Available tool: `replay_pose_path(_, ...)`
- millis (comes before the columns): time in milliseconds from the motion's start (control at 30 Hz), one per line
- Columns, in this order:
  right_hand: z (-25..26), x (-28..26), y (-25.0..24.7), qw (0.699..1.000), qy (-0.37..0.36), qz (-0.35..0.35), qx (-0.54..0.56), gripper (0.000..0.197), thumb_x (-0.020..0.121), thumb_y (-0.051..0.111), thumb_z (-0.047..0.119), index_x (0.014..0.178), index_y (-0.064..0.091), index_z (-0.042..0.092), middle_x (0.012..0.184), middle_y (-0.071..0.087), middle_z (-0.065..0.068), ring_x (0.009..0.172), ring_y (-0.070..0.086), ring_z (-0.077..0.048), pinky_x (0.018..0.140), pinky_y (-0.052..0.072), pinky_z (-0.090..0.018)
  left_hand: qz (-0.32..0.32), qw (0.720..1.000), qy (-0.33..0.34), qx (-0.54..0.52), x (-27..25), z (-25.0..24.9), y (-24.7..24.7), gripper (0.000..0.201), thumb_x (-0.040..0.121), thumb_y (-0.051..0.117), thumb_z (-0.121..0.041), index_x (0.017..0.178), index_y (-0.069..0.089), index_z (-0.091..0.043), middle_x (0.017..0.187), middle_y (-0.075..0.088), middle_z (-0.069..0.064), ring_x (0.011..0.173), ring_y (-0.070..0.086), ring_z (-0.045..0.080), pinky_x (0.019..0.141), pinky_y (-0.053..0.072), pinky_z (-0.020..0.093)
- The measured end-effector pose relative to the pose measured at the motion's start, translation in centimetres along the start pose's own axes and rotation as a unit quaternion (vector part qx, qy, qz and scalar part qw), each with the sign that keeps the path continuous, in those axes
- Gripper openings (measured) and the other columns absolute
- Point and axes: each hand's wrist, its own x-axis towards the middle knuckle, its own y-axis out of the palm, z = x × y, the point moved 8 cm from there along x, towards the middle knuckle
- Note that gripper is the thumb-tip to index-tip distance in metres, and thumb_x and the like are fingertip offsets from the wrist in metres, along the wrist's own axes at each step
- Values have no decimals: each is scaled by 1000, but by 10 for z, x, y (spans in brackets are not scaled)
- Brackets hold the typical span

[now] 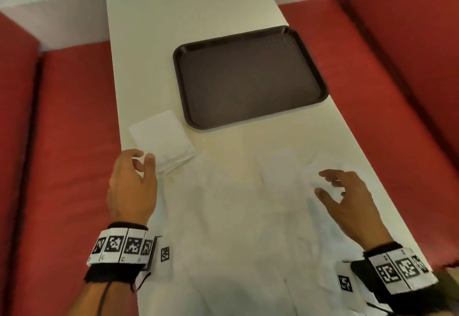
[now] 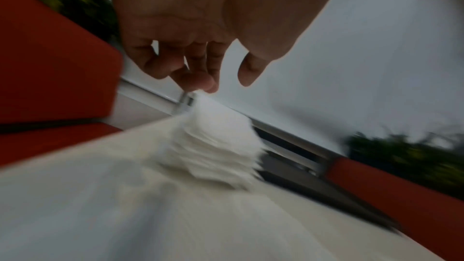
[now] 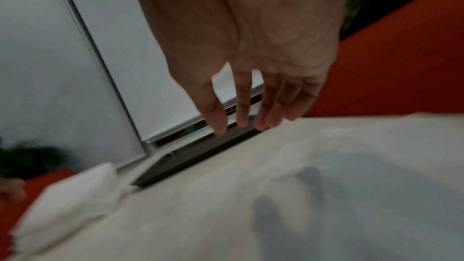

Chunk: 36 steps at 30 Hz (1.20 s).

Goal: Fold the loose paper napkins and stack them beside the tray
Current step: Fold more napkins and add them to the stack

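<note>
We judge the stack of folded napkins — just beyond the empty, loosely curled fingers of the left hand — liable to topple if brushed, while the right hand hovers spread and empty over loose napkins.

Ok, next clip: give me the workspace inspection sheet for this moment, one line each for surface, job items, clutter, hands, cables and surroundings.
Surface: long white table, far end bare.
Job's things: dark brown tray with nothing on it; stack of folded napkins on the table off the tray's near-left corner; loose napkins spread unfolded over the near end.
Clutter: nothing seen.
Hands: left hand just near of the stack, fingers loosely curled, holding nothing; right hand over the loose napkins, fingers spread, holding nothing. Both wrists wear marker bands.
Cables: a thin dark cord hangs along the left forearm.
Surroundings: red bench seats on both sides; wrist views are blurred, showing pale wall panels and some greenery.
</note>
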Motion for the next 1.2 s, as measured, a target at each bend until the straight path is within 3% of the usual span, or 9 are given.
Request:
replay_pose_path(133, -70, -12, -9, 977, 64, 38, -200, 55, 84, 73, 32, 134, 54, 20, 137, 47, -12, 123, 41, -33, 101, 37, -41, 136, 983, 123, 20, -80, -51, 64, 13, 96, 58, -30, 108, 59, -25, 90, 57, -8, 70, 57, 9, 67, 48, 34)
replay_pose_path(267, -90, -11, -9, 964, 68, 50, -251, 62, 90, 63, 41, 145, 41, 24, 149, 35, -8, 130, 38, -31, 102, 40, -42, 263, 929, 252, 63, -167, -84, 136, 24, 96, 51, -38, 113, 65, -29, 104, 61, -14, 93, 60, 9, 81, 52, 32)
replay_pose_path(367, -79, -8, -8, 970, 19, 33, -238, 53, 92, 60, 44, 140, 47, 27, 143, 40, -4, 123, 44, -27, 96, 44, -40, 309, 896, 299, 116, -208, -96, 168, 40, 94, 43, -46, 124, 64, -29, 120, 62, -12, 106, 59, 13, 87, 47, 30)
replay_pose_path(467, -67, -7, -4, 979, -24, 28, -202, 53, 92, 56, 51, 139, 48, 28, 136, 45, -3, 118, 47, -25, 92, 44, -39, 314, 885, 301, 168, -220, -100, 181, 38, 96, 55, -41, 132, 60, -30, 132, 57, -8, 118, 54, 17, 92, 44, 34)
replay_pose_path(633, -69, -3, 10, 962, -53, 93, -251, 80, 89, 50, 64, 154, 19, 29, 136, 39, -5, 119, 45, -24, 96, 39, -36, 284, 890, 290, 208, -223, -101, 183, 40, 91, 64, -36, 130, 60, -31, 132, 57, -7, 121, 52, 19, 94, 41, 34)
replay_pose_path(800, -53, 1, 9, 970, -137, 77, -185, 48, 90, 59, 50, 132, 58, 27, 117, 49, -3, 105, 49, -23, 86, 38, -35, 254, 898, 287, 215, -226, -105, 181, 42, 74, 82, -24, 114, 69, -28, 115, 67, -4, 107, 63, 23, 83, 50, 38)
replay_pose_path(967, -31, 8, 27, 978, -135, 87, -136, 48, 93, 48, 59, 121, 66, 24, 118, 54, -4, 108, 50, -25, 90, 37, -39, 231, 894, 304, 236, -230, -111, 178, 46, 63, 89, -25, 104, 70, -31, 108, 69, -5, 98, 67, 21, 76, 54, 36)
replay_pose_path(1100, -18, 25, 41, 988, -65, 120, -71, 50, 95, 43, 59, 120, 66, 22, 124, 57, -3, 118, 46, -27, 99, 32, -40, 236, 899, 289, 230, -229, -106, 177, 43, 76, 80, -28, 118, 68, -32, 121, 66, -5, 112, 62, 20, 89, 50, 37)
replay_pose_path(1200, -12, 35, 44, 993, -69, 91, -36, 34, 94, 56, 47, 115, 66, 22, 116, 64, -1, 114, 50, -26, 93, 32, -37, 248, 895, 293, 229, -230, -103, 179, 42, 90, 65, -31, 131, 60, -32, 136, 58, -5, 127, 51, 19, 103, 39, 36)
